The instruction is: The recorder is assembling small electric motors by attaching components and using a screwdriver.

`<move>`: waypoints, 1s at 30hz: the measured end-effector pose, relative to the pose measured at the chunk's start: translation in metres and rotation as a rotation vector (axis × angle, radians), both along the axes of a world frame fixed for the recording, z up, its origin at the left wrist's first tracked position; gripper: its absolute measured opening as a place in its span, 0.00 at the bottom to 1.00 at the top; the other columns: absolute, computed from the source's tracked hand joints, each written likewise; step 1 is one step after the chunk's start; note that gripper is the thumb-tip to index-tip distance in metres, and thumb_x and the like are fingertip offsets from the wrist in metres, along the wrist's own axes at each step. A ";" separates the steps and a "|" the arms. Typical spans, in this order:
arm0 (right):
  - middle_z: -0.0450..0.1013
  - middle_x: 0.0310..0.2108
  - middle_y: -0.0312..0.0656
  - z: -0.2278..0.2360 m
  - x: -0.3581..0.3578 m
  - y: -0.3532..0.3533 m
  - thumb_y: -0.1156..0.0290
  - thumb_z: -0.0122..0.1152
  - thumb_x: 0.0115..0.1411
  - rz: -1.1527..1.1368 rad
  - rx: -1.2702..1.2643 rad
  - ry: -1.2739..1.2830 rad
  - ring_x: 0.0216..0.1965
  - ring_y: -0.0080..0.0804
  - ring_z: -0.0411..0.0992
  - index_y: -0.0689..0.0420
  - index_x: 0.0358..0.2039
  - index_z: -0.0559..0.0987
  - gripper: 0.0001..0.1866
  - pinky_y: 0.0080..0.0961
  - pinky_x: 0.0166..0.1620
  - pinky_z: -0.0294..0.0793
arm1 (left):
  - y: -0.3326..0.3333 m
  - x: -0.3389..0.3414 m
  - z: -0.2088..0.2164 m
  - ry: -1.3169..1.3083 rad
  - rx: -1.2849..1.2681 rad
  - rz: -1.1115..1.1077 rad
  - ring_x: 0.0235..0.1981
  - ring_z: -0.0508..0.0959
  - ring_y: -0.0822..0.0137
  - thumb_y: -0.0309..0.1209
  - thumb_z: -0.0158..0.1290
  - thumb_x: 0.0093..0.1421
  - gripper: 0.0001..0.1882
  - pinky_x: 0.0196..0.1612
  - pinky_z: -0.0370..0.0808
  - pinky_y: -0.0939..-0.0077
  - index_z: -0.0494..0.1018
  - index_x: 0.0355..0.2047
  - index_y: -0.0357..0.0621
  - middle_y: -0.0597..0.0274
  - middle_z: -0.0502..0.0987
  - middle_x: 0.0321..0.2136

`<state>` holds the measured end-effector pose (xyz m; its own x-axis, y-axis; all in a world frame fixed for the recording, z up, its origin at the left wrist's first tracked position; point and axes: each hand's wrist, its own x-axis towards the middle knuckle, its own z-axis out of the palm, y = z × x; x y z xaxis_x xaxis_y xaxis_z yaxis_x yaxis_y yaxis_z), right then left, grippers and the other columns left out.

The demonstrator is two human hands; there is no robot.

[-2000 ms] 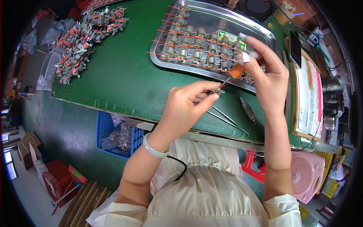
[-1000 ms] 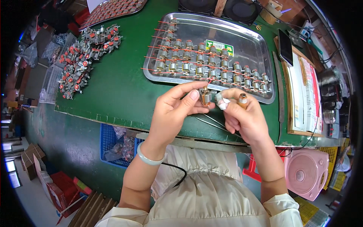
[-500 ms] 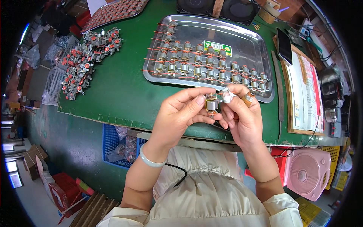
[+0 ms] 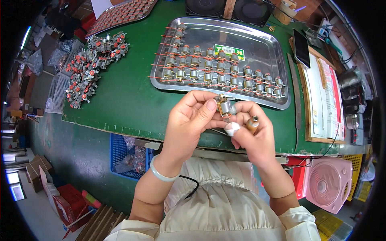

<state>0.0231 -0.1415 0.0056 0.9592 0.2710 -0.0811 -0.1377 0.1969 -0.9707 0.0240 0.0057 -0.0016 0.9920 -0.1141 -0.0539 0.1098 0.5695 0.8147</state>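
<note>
My left hand point(image 4: 193, 116) pinches a small solenoid-like metal part point(image 4: 224, 107) between thumb and fingers, above the table's near edge. It has a silver cylinder in a brass-coloured frame, with a bit of red wire at its top. My right hand point(image 4: 257, 132) is close against its right side, fingers curled and fingertips at the part. White wrapping point(image 4: 232, 128) covers the right thumb's tip. Tucked in the right fingers is a short brown cylinder with a metal tip point(image 4: 252, 124); the rest of it is hidden.
Rows of similar parts with red wires stand on a steel tray point(image 4: 265, 42) beyond my hands. A heap of such parts point(image 4: 82, 78) lies at left. Another filled tray point(image 4: 120, 17) is far left. A phone point(image 4: 301, 49) and papers point(image 4: 321, 104) lie at right.
My right hand has turned, and its wrapped thumb has dropped from the part's upper right to below it. The brown cylinder's tip now faces up. The part has tilted in my left hand.
</note>
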 end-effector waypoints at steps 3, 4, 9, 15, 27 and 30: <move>0.60 0.20 0.27 0.000 -0.002 0.000 0.81 0.55 0.52 -0.009 -0.065 -0.052 0.21 0.09 0.57 0.61 0.38 0.67 0.12 0.07 0.24 0.56 | -0.003 -0.001 -0.002 -0.036 -0.015 0.038 0.32 0.78 0.64 0.28 0.42 0.61 0.09 0.36 0.76 0.75 0.63 0.38 0.35 0.53 0.74 0.33; 0.60 0.20 0.27 -0.001 0.000 -0.002 0.81 0.55 0.52 -0.009 -0.064 -0.053 0.21 0.09 0.57 0.61 0.38 0.67 0.12 0.07 0.24 0.56 | -0.003 0.000 -0.001 -0.038 -0.014 0.038 0.32 0.78 0.64 0.28 0.42 0.61 0.09 0.36 0.76 0.75 0.63 0.38 0.35 0.53 0.74 0.33; 0.67 0.20 0.36 0.010 0.010 -0.021 0.63 0.47 0.54 -0.075 -0.335 -0.355 0.19 0.18 0.61 0.65 0.33 0.72 0.16 0.15 0.24 0.62 | 0.000 -0.001 0.000 -0.024 -0.093 0.009 0.33 0.78 0.59 0.29 0.39 0.62 0.10 0.34 0.78 0.73 0.63 0.39 0.36 0.51 0.74 0.34; 0.72 0.27 0.45 0.008 -0.005 -0.032 0.70 0.52 0.54 -0.124 0.102 -0.162 0.21 0.21 0.68 0.66 0.33 0.72 0.11 0.17 0.25 0.69 | 0.002 0.001 -0.005 -0.024 -0.185 0.074 0.37 0.77 0.60 0.29 0.38 0.63 0.11 0.37 0.78 0.75 0.63 0.41 0.36 0.51 0.73 0.37; 0.70 0.30 0.48 -0.015 0.000 -0.003 0.85 0.56 0.40 -0.260 -0.567 -1.033 0.28 0.38 0.67 0.65 0.37 0.72 0.19 0.26 0.30 0.66 | -0.006 0.006 -0.011 0.072 -0.374 0.203 0.42 0.74 0.59 0.29 0.40 0.62 0.08 0.42 0.74 0.73 0.63 0.39 0.38 0.53 0.72 0.38; 0.70 0.29 0.46 -0.017 0.001 -0.004 0.86 0.56 0.39 -0.263 -0.590 -1.057 0.27 0.36 0.66 0.64 0.38 0.72 0.20 0.25 0.30 0.66 | -0.007 0.006 -0.012 0.082 -0.374 0.226 0.43 0.74 0.59 0.28 0.40 0.62 0.08 0.42 0.74 0.73 0.63 0.39 0.38 0.52 0.72 0.38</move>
